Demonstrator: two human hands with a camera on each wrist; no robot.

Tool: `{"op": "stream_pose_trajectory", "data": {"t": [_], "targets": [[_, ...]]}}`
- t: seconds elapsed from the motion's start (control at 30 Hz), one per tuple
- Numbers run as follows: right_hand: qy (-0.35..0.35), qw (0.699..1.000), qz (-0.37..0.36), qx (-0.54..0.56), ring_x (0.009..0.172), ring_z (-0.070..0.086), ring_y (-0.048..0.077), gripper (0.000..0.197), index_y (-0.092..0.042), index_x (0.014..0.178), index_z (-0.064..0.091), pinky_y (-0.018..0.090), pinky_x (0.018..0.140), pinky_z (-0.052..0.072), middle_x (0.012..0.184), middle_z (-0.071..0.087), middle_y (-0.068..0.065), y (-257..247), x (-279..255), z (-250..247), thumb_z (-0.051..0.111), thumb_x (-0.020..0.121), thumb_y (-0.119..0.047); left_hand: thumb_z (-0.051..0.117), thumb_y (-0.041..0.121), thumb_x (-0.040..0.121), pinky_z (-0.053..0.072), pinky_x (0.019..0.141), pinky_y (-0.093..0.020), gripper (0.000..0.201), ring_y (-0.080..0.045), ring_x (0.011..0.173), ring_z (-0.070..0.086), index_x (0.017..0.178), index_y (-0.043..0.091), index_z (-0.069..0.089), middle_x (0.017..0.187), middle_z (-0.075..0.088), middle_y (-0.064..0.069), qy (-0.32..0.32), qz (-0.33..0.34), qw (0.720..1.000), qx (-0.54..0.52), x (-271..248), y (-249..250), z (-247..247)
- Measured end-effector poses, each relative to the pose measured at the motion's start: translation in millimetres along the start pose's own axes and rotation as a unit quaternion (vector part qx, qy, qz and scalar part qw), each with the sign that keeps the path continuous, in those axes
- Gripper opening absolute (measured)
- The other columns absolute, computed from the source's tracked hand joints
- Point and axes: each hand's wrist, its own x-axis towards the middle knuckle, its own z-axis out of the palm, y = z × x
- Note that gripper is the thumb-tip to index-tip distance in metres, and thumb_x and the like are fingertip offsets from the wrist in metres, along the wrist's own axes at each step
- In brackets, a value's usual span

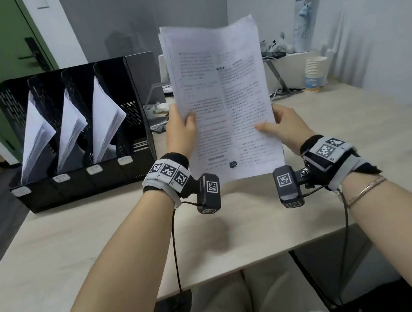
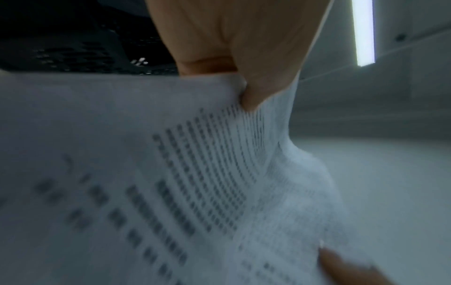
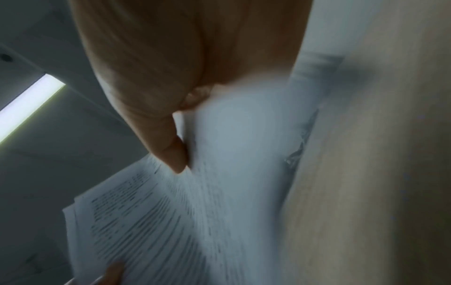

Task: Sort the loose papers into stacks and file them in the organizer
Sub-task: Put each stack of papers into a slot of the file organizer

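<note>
- Papers (image 1: 221, 102) make up the held stack, raised upright above the table (image 1: 328, 146), long axis running bottom to top, printed face toward the person; the sheets fan slightly at the top edge.
- Organizer (image 1: 78, 135), black and slotted, stands on the table to the left of the stack; three of its slots already hold leaning sheaves, and the rightmost slot, the one nearest the stack, looks free of paper.
- Left hand (image 1: 180, 127) grips the stack's left edge on the organizer side, thumb on the printed face, fingers hidden behind.
- Right hand (image 1: 281, 123) pinches the right edge likewise, thumb across the front, on the side away from the organizer.
- Judged from this, the stack must travel leftward and drop bottom edge first into that near slot; the left hand is the nearer one to lead it.
- Both wrist views are blurred; each shows only a thumb pressed on printed paper.
</note>
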Motion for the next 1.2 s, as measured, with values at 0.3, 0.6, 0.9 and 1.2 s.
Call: {"op": "stream_pose_trajectory", "data": {"t": [0.3, 0.6, 0.9, 1.2], "targets": [[0.03, 0.998, -0.05, -0.023, 0.094, 0.061, 0.014, 0.029, -0.004, 0.112, 0.06, 0.03, 0.083, 0.05, 0.105, 0.064, 0.005, -19, 4, 16, 0.062, 0.083, -0.001, 0.055, 0.017, 0.094, 0.049, 0.062, -0.012, 0.024, 0.01, 0.074, 0.058, 0.108, 0.007, 0.038, 0.09, 0.052, 0.013, 0.062, 0.057, 0.991, -0.1, -7, 18, 5], [0.07, 0.994, -0.066, 0.06, 0.09, 0.064, 0.007, 0.018, -0.01, 0.108, 0.06, 0.019, 0.079, 0.052, 0.104, 0.065, 0.003, -19, 8, 12, 0.052, 0.094, -0.004, 0.051, 0.017, 0.096, 0.054, 0.074, -0.023, 0.014, -0.008, 0.088, 0.062, 0.107, 0.009, 0.048, 0.095, 0.059, 0.004, 0.065, 0.014, 0.991, -0.115, -9, 4, 8], [0.041, 0.999, -0.024, 0.018, 0.088, 0.062, 0.013, 0.02, -0.002, 0.112, 0.061, 0.017, 0.073, 0.052, 0.104, 0.064, 0.005, -4, 1, 20, 0.051, 0.095, -0.007, 0.049, 0.019, 0.097, 0.046, 0.06, -0.004, 0.018, -0.008, 0.086, 0.056, 0.108, 0.006, 0.043, 0.1, 0.055, 0.002, 0.109, -0.009, 0.991, -0.078, -14, -7, 10], [0.067, 0.997, -0.031, 0.002, 0.086, 0.061, 0.011, 0.016, -0.006, 0.105, 0.065, 0.019, 0.072, 0.049, 0.099, 0.065, 0.004, -10, -6, 20, 0.056, 0.092, -0.008, 0.047, 0.023, 0.098, 0.05, 0.065, -0.013, 0.014, -0.003, 0.085, 0.059, 0.105, 0.013, 0.04, 0.094, 0.056, 0.009, 0.083, -0.008, 0.991, -0.102, -19, -6, 17]]}}
